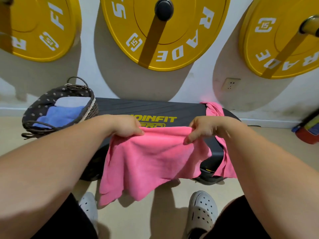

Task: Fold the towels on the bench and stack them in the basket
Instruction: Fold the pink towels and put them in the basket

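Observation:
A pink towel [151, 157] hangs in front of the black bench [148, 107], its lower edge dangling toward the floor. My left hand [126, 125] pinches its top edge on the left, and my right hand [201, 129] pinches the top edge on the right. A second pink towel [214, 109] lies draped over the bench's right end and hangs down its front. The dark woven basket [89, 107] stands on the bench's left end and holds a folded blue towel [60, 114] and a folded pale towel [72, 101].
Three yellow weight plates [174, 40] hang on the white wall behind the bench. A wall socket [230, 83] sits low on the right. A red and blue object [309, 130] lies on the floor at far right. My white clogs [202, 211] stand on the beige floor.

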